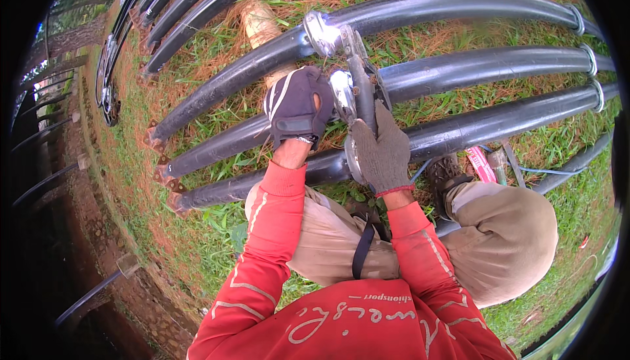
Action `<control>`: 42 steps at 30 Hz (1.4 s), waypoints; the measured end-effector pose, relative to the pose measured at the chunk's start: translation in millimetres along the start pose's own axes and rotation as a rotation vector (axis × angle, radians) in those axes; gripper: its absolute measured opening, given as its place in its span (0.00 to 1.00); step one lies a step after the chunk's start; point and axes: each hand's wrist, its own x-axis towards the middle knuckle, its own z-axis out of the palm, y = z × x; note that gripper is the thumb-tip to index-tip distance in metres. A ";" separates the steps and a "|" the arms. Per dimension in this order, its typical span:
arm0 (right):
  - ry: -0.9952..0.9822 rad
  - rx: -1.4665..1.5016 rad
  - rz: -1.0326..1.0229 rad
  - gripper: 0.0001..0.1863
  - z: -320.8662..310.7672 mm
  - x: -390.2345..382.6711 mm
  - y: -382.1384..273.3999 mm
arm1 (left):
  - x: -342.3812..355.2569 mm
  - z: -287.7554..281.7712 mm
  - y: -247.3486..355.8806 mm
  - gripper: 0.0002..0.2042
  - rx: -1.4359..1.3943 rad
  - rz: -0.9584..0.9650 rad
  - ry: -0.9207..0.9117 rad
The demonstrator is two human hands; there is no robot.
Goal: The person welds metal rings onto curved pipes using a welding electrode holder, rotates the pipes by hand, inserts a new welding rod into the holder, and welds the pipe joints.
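Observation:
My left hand (298,105), in a dark glove with pale stripes, is curled closed over the middle black pipe (472,71), right beside its shiny silver collar (342,93). What its fingers hold, if anything, is hidden. A brown knit glove covers my right hand (383,153), which is closed round the near end of a worn grey metal bar (358,71). That bar lies across the pipes, its far end next to the silver collar (322,34) on the far pipe (453,4). Another collar (354,158) sits on the near pipe (472,122), close to my right wrist.
Rusty toothed end plates (176,201) cap the pipes' left ends; metal rings (598,95) circle them at right. A log (260,24) lies beneath. More black pipes (203,12) are at the far left. A pink packet (481,164) and blue cord (558,172) lie beside my boot.

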 end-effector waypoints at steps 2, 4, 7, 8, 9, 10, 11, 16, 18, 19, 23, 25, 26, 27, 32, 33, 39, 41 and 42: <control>-0.024 0.016 0.025 0.38 0.8 0.3 -1.2 | -0.9 5.5 -7.8 0.11 -0.006 0.029 0.028; -0.023 0.036 0.029 0.38 -0.4 -0.2 -3.3 | -0.6 5.9 -8.8 0.11 -0.015 0.060 0.055; -0.029 0.046 0.048 0.38 -2.5 0.9 -4.5 | 1.3 0.4 -1.8 0.12 0.004 0.001 -0.040; -0.039 0.039 0.062 0.38 -3.2 1.7 -5.7 | 0.8 -0.2 -0.6 0.12 0.010 0.001 -0.036; -0.039 0.038 0.062 0.38 -5.7 2.6 -8.3 | 0.4 -0.4 -0.3 0.12 0.015 0.000 -0.033; -0.090 0.056 0.088 0.38 -9.9 3.6 -13.6 | -0.2 0.7 -2.4 0.12 0.017 -0.001 -0.032; -0.141 0.073 0.114 0.38 -12.0 4.4 -16.6 | -1.0 3.3 -6.2 0.12 0.012 0.027 -0.002; -0.104 0.034 0.084 0.37 -5.8 7.0 -3.8 | -1.0 4.9 -3.1 0.12 -0.021 0.008 0.000; -0.102 0.031 0.080 0.37 -4.6 6.8 -2.6 | -1.3 4.4 -4.1 0.12 0.002 0.005 -0.017; -0.078 0.052 0.050 0.37 -3.5 6.5 -0.7 | -2.1 4.1 -5.7 0.12 0.003 0.004 -0.016; -0.026 0.085 0.084 0.37 -2.0 3.7 -1.1 | 0.3 -2.6 2.1 0.12 -0.009 -0.054 -0.083; -0.011 0.101 0.076 0.38 -4.0 6.4 1.8 | 1.0 -0.8 1.9 0.12 -0.011 -0.029 -0.070; -0.007 0.106 0.061 0.38 -4.5 7.2 2.8 | 1.0 -1.0 2.0 0.12 -0.012 -0.028 -0.069; -0.004 0.112 0.046 0.38 -4.8 7.9 3.8 | 0.7 -1.2 2.3 0.13 -0.009 -0.022 -0.066; -0.037 0.045 0.044 0.38 -5.9 6.8 0.5 | -1.2 4.4 -6.1 0.13 -0.005 0.015 -0.029; -0.041 0.046 0.045 0.38 -5.2 6.2 0.3 | -1.7 6.2 -8.1 0.13 -0.006 0.018 -0.025; -0.066 0.053 0.069 0.37 -6.6 8.5 -1.5 | 0.6 3.1 -0.4 0.13 0.006 -0.010 -0.052; -0.090 0.044 0.075 0.37 -7.2 9.4 -2.2 | 1.0 2.4 0.8 0.13 0.014 -0.022 -0.070; -0.089 0.043 0.075 0.37 -7.2 9.8 -2.1 | 0.8 2.1 1.4 0.13 0.028 -0.012 -0.068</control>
